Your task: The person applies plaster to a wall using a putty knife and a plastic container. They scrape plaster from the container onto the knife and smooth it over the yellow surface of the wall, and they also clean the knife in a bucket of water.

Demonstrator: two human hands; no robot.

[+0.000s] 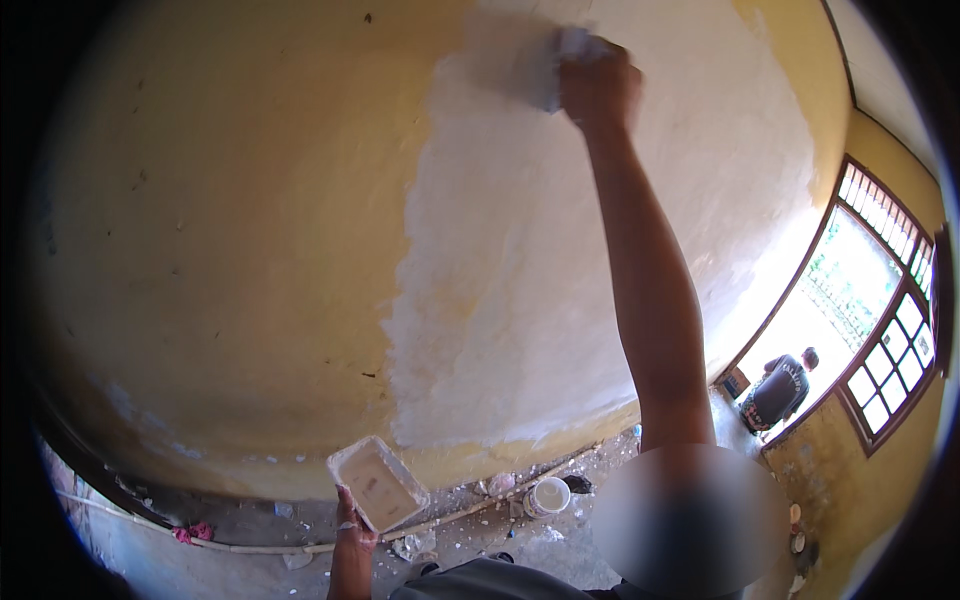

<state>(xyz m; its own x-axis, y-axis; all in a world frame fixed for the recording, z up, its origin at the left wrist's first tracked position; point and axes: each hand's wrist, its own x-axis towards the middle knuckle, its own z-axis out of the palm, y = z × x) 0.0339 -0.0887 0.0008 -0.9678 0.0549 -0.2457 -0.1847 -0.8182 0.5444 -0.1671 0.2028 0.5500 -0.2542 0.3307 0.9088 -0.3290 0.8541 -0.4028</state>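
My right hand (605,88) is raised high against the wall, fingers closed round a pale flat putty scraper (572,45) that is blurred by motion. Under it, a broad patch of white putty (510,230) covers part of the yellow wall (270,220). Low down on the left, my left hand (353,528) grips a shallow rectangular tray (338,462) by its near side. Some off-white paste (380,485) lies in the tray, which is tilted a little.
On the splattered floor stand a white bucket (548,496) and a long bamboo pole (450,518) along the wall's foot. A pink cloth (194,532) lies at the left. At the far right, a person (778,390) sits by an open doorway beside a window (888,365).
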